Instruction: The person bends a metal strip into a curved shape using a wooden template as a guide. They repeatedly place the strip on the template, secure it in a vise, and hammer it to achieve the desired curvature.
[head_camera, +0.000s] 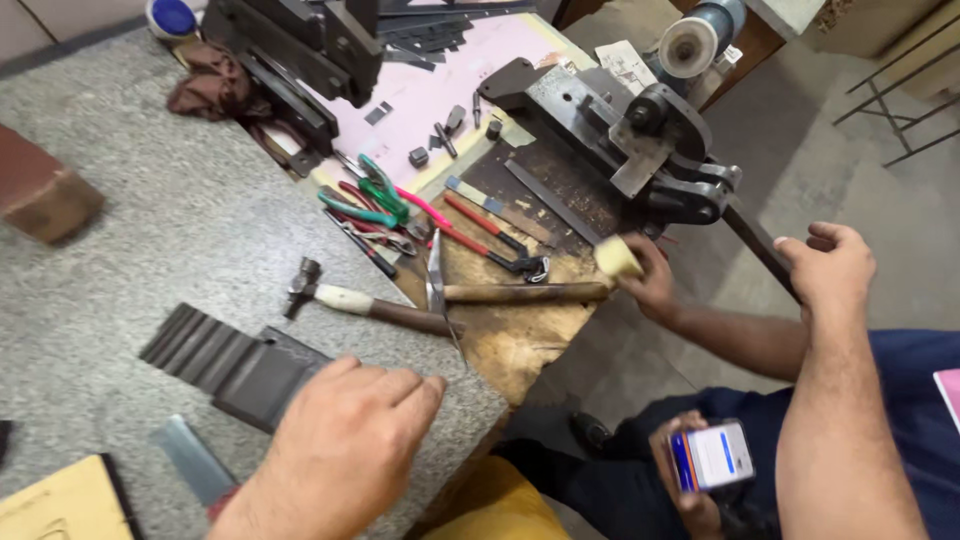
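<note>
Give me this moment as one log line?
left hand: on dark metal strips | right hand: on lever handle | hammer: idle

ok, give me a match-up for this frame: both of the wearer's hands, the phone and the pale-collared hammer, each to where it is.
Things:
1. left hand
2. right hand
3. phone
4. pale-collared hammer

Places:
a. lying on the grey counter, no hand on it
b. on the dark lever of the bench shear
c. held in another person's hand
d. on the stack of dark metal strips

Pairs: 1-d, 2-b, 3-c, 4-a
</note>
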